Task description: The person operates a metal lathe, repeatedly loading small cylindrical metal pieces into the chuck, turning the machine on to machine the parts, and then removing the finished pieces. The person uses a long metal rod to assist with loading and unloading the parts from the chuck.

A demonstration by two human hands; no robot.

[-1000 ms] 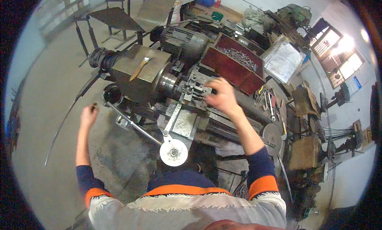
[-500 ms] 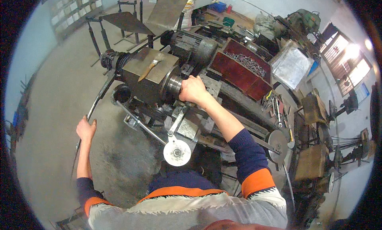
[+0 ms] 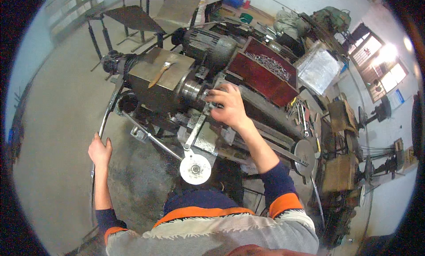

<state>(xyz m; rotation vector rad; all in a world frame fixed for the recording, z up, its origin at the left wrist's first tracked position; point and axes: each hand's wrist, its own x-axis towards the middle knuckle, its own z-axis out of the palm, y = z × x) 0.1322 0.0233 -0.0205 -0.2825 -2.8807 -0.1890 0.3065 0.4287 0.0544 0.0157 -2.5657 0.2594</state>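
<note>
Long metal lever (image 3: 106, 118) slopes down from the left end of a lathe-like machine (image 3: 152, 90). My left hand (image 3: 100, 150) is closed around it. Just right of the machine's shiny round spindle nose (image 3: 191, 90), my right hand (image 3: 229, 106) is held with its fingers apart, pointing toward the metal. No held object shows in it, though its far side is hidden. A brush (image 3: 159, 74) with a wooden handle lies on top of the machine's housing. Nearer to me are a white round handwheel (image 3: 195, 169) and a metal handle bar (image 3: 192, 132).
Behind the bed stands a dark red tray (image 3: 261, 85) holding many small metal parts, beside a ribbed motor (image 3: 210, 48). Wrenches and other hand tools (image 3: 305, 118) lie at the right. A metal disc (image 3: 304, 156) sits at the bed's right end. Metal stands (image 3: 133, 19) are far left.
My right hand has drawn back to the right from the spindle nose, and its fingers have spread. The lever in my left hand has swung to a steeper angle. The whole view has shifted slightly.
</note>
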